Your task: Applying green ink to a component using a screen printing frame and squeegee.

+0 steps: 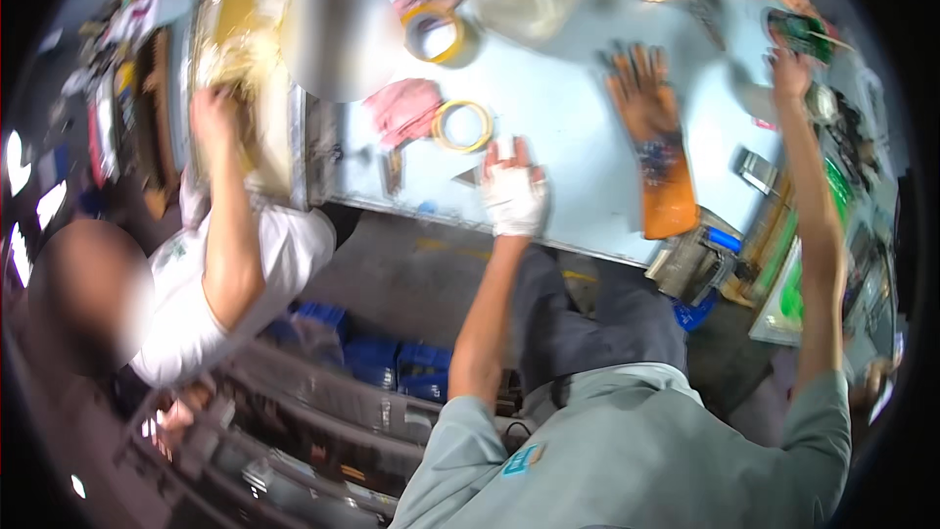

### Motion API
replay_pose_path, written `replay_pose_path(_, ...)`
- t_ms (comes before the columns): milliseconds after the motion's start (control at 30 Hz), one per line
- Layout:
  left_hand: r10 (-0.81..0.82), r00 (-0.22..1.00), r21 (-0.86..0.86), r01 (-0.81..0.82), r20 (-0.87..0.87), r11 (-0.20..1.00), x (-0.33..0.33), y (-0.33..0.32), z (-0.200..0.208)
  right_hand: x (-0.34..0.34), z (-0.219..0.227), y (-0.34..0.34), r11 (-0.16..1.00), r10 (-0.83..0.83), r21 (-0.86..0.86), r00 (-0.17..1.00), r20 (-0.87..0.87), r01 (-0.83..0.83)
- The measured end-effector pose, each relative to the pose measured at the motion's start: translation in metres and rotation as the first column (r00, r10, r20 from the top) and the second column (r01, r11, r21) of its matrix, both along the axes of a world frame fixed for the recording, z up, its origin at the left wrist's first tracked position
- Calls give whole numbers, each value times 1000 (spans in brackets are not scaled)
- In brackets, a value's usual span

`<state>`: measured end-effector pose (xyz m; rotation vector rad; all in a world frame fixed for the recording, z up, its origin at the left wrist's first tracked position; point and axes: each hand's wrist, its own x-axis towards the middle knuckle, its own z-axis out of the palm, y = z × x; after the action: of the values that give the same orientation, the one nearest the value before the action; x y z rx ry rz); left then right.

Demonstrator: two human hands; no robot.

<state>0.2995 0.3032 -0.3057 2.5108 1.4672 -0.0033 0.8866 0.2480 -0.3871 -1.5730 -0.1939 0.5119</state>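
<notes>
My left hand [515, 198], in a white glove that leaves some fingertips bare, lies flat on the pale blue table [568, 186] near its front edge, fingers stretched out and holding nothing. Just beyond it is a thin yellow tape roll [462, 126]. Stretched far to the right, my right hand [791, 76] is at a dark green object [805, 36] with a thin stick across it. Blur hides whether its fingers grip anything there. Between my hands lies an orange work glove [658, 152] with dark fingertips.
A co-worker's hand [217, 122] works over a yellowish tray [245, 15] on the left. A thicker yellow tape roll [433, 34] and a pink cloth [403, 110] lie beyond my left hand. Metal tools [690, 260] crowd the right edge. Blue bins [372, 360] stand below the table.
</notes>
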Motion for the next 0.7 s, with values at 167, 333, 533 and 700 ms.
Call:
replay_pose_path(167, -101, 971, 100, 81, 218, 992, 43, -30, -30, -129, 231, -90, 818, 258, -575, 904, 340, -17)
replay_pose_path(333, -97, 964, 91, 77, 247, 993, 42, -36, -25, -296, 216, -157, 811, 303, -525, 953, -2, -259)
replay_pose_path(533, -97, 955, 91, 74, 281, 993, 28, -30, -37, -417, 104, -102, 865, 347, -382, 938, -9, -324)
replay_pose_path(700, -162, 901, -21, 186, 403, 982, 18, -22, -22, -422, 74, -48, 842, 474, -388, 858, 199, -375)
